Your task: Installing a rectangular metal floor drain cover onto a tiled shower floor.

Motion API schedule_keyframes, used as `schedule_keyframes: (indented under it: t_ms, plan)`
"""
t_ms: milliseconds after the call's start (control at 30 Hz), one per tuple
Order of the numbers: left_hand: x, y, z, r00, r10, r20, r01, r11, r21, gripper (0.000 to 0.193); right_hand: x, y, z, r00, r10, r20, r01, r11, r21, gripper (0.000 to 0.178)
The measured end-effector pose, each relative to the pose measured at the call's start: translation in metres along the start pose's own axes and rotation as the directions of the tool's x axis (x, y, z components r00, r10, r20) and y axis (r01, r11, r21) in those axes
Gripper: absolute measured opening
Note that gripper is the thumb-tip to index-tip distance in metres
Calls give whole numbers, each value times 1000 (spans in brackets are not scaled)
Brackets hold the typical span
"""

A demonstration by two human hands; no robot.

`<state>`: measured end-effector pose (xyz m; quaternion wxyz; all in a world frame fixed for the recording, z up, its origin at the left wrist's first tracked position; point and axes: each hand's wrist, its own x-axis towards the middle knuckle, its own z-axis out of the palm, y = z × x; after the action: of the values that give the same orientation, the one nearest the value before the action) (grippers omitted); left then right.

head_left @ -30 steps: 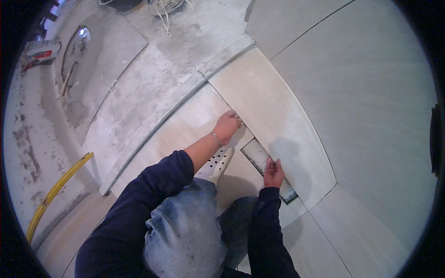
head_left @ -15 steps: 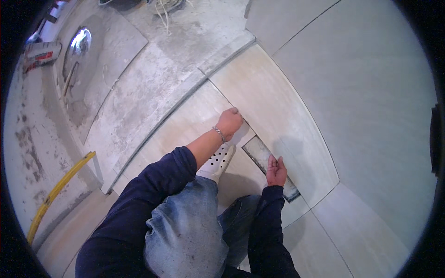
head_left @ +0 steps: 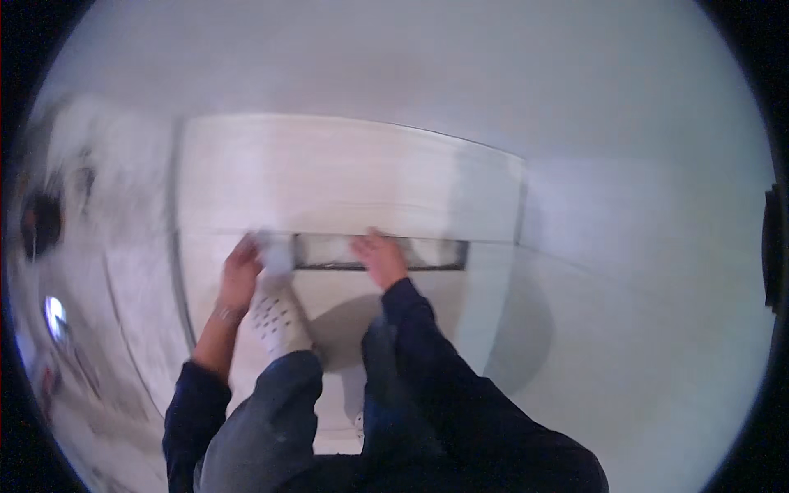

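Note:
My left hand (head_left: pixel 241 269), a bracelet on its wrist, is above the pale floor tile (head_left: pixel 212 255), left of a narrow rectangular slot (head_left: pixel 436 255). Its blurred fingers are bent in beside a whitish patch (head_left: pixel 276 251) that I cannot make out. Just below that patch, the toe of my white shoe (head_left: pixel 278 320), dotted with holes, points at the seam. My right hand (head_left: pixel 381 258) is open over the middle of the slot, fingers stretched out and somewhat apart. The slot has dark edges and a lighter inside; the hand hides part of it.
Another long tile (head_left: pixel 312 172) lies beyond the seam, up to a pale wall (head_left: pixel 394 66). Rough grey floor (head_left: pixel 107 214) runs along the left, with a dark round thing (head_left: pixel 41 223) on it. More pale surface (head_left: pixel 608 287) stretches off to the right.
The view has swung so the slot now runs nearly level across it, and the picture is blurred. My right hand's fingers have spread; relative to the slot, it is nearer the middle.

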<state>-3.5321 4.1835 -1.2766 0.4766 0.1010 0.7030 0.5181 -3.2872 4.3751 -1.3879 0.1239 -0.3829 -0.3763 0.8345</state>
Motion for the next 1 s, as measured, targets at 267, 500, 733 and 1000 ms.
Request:
schedule_keyframes:
  t_ms: [267,500,733,1000]
  plan:
    - [-24,60,16,904,-249,348,-114,645,756,49,-9,-51,35,926,258,-274,-97,867,489,33]
    - [61,3,90,776,-565,280,262,692,673,51,-2,-41,28,924,296,-243,-86,779,621,29]
    - [65,-72,100,913,-398,93,398,813,-425,44,0,-53,48,923,326,-204,-131,766,630,41]
    - [58,-53,120,872,-486,-59,419,803,-423,42,-9,-53,41,927,273,-257,-76,808,584,42]
